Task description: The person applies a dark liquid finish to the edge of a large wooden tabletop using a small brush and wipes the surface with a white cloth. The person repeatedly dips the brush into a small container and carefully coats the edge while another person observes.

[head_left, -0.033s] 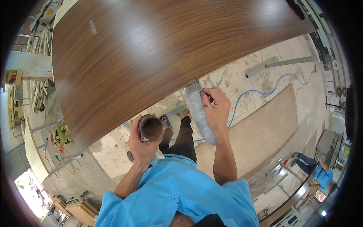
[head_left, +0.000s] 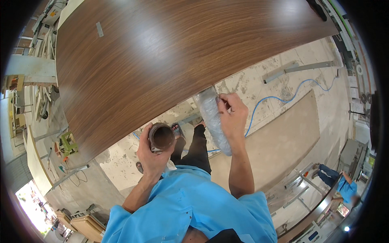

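Observation:
My left hand (head_left: 150,156) is wrapped round a brown, stained, open-topped cup (head_left: 162,137), its dark inside showing. The cup is held just below the near edge of a large wood-grain board (head_left: 170,60). At that same edge, farther right, my right hand (head_left: 233,113) has thumb and fingers pinched together. What they hold, if anything, is too small to make out. A long bundle wrapped in clear plastic (head_left: 212,121) slants down from the board's edge, just left of my right fingers. Whether the hand touches it, I cannot tell.
A small metal strip (head_left: 99,29) lies on the board's far left. A blue hose (head_left: 279,97) winds over the stained floor, past a large beige sheet (head_left: 275,137). Left stands a green stool-like object (head_left: 69,143). Another person (head_left: 346,186) is at the lower right.
My right hand has shifted very slightly to the right along the board's edge, its fingers still pinched. My left hand and the cup have stayed put.

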### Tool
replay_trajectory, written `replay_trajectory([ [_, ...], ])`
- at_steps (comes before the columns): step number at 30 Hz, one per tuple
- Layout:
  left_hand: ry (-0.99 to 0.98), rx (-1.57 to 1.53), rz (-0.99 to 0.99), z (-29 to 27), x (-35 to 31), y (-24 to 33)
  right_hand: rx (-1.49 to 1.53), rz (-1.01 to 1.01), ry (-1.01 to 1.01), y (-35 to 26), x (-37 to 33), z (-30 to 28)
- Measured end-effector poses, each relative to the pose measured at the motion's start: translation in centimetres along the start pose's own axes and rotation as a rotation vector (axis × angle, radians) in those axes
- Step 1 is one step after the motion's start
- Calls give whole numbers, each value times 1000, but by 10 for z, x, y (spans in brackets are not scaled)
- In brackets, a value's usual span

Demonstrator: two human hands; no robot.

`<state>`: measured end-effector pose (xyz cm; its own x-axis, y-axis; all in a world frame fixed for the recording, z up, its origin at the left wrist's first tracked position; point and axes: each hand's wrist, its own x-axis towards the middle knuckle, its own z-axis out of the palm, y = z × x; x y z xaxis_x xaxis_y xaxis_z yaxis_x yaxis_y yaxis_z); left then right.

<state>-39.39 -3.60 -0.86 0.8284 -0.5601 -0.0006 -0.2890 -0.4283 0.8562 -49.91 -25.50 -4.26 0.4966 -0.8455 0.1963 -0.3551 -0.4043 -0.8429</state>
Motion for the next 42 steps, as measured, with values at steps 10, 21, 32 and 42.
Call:
replay_trajectory([
  [10,14,8,-8,9,12,-3,-13,-13,-43,-4,9,5],
  [21,17,-17,-20,2,9,-7,-119,-110,-17,-14,-2,15],
  [32,46,-38,0,-4,11,-8,-166,-284,-88,-26,-18,30],
  [42,69,14,8,-11,8,-13,-203,-291,-153,-37,-33,47],
])
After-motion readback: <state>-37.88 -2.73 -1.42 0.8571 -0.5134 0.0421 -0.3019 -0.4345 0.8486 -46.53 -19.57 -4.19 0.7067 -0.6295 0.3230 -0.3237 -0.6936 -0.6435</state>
